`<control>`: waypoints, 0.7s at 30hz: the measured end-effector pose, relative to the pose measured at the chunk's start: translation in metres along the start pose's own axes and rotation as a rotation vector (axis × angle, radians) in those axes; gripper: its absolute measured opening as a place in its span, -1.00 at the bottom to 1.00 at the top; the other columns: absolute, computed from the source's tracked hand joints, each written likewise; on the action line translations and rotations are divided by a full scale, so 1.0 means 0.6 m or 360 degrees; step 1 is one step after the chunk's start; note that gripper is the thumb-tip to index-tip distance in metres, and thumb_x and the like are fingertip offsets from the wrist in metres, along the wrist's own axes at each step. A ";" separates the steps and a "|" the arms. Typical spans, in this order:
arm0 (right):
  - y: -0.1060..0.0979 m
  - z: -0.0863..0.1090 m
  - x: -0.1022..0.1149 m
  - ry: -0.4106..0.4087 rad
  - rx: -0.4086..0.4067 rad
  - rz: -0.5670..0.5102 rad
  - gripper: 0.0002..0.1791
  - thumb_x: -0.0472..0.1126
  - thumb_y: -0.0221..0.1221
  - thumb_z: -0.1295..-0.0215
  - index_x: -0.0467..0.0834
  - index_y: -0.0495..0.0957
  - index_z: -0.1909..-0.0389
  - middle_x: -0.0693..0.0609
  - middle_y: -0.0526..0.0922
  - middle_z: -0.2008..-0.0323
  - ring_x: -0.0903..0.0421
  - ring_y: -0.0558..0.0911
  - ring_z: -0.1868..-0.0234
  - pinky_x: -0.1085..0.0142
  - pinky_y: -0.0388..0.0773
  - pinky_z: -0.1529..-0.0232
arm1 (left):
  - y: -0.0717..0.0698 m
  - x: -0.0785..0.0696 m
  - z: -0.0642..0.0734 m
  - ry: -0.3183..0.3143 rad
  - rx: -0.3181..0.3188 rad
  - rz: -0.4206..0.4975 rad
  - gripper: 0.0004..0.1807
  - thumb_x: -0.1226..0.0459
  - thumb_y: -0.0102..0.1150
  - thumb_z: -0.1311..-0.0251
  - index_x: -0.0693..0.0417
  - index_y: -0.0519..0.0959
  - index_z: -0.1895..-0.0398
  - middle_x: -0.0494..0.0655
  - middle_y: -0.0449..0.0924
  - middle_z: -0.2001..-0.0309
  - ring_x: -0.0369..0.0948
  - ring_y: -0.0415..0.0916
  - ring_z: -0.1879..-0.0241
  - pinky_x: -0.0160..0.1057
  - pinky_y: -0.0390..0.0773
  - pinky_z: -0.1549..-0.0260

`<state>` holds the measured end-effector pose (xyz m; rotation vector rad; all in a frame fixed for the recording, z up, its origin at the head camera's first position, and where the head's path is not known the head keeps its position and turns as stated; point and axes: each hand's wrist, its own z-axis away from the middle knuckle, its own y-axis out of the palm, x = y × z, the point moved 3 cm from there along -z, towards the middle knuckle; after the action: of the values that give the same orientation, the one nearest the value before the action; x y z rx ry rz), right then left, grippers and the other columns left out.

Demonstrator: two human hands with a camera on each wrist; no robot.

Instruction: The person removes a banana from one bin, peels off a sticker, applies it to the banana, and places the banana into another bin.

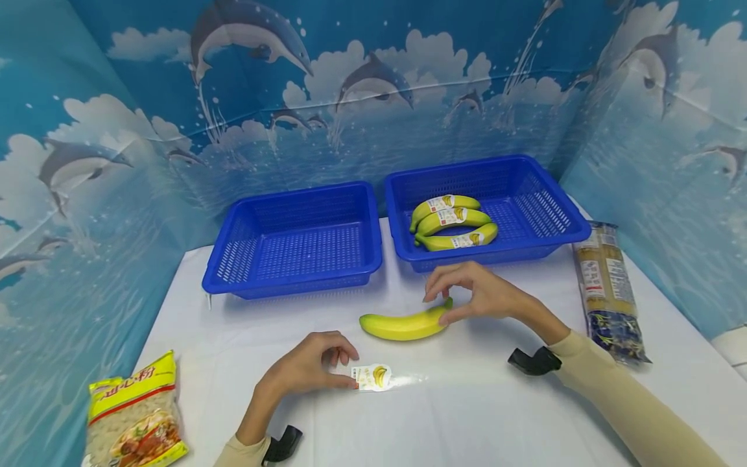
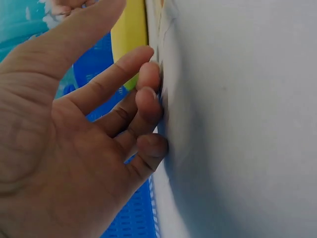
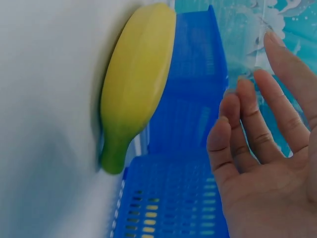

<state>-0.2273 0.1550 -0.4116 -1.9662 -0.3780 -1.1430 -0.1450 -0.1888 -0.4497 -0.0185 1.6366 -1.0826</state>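
Observation:
A single yellow banana (image 1: 403, 327) with a green stem lies on the white table, no label showing on it. Over its stem end hovers my right hand (image 1: 475, 292), fingers loosely bent; the right wrist view shows a gap between those fingers and the banana (image 3: 138, 69). Left of and below the banana is my left hand (image 1: 315, 363), its thumb tip at the left edge of a white banana label (image 1: 371, 377) lying on the table. A shiny clear strip runs rightward from the label. In the left wrist view the left hand's fingertips (image 2: 151, 101) are right at the tabletop.
Behind the banana stand two blue baskets: the left basket (image 1: 292, 285) holds nothing visible, the right basket (image 1: 496, 256) holds three labelled bananas (image 1: 452, 220). A yellow food bag (image 1: 137, 415) lies at the front left, a long noodle-like package (image 1: 609, 292) at the right.

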 end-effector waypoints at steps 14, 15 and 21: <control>0.079 -0.014 0.052 -0.0150 0.0410 -0.0149 -0.65 -0.28 0.60 -0.17 -0.14 0.79 0.02 -0.07 0.71 0.34 -0.07 0.61 0.37 0.22 0.57 0.45 | 0.018 -0.014 -0.003 -0.0100 -0.0135 -0.0151 -0.61 0.28 0.77 0.07 0.01 0.72 0.20 -0.20 0.58 0.30 -0.23 0.47 0.25 -0.31 0.54 0.20; 0.087 -0.015 0.053 -0.0141 0.0458 -0.0143 -0.65 -0.26 0.61 -0.18 -0.13 0.79 0.02 -0.04 0.72 0.34 -0.03 0.62 0.37 0.23 0.57 0.45 | 0.019 -0.014 -0.003 -0.0112 -0.0146 -0.0149 -0.61 0.29 0.77 0.07 0.02 0.73 0.20 -0.20 0.58 0.29 -0.22 0.48 0.24 -0.30 0.55 0.19; 0.127 -0.016 0.059 -0.0180 0.0615 -0.0091 -0.66 -0.11 0.56 -0.26 -0.12 0.78 0.01 0.09 0.74 0.30 0.32 0.62 0.32 0.31 0.64 0.41 | 0.023 -0.018 -0.010 -0.0186 -0.0207 -0.0173 -0.64 0.31 0.77 0.07 0.02 0.75 0.22 -0.21 0.57 0.26 -0.18 0.47 0.21 -0.29 0.53 0.18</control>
<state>-0.1678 0.0953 -0.4176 -1.6899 -0.6661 -0.9154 -0.1388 -0.1712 -0.4507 -0.2545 1.6121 -1.0359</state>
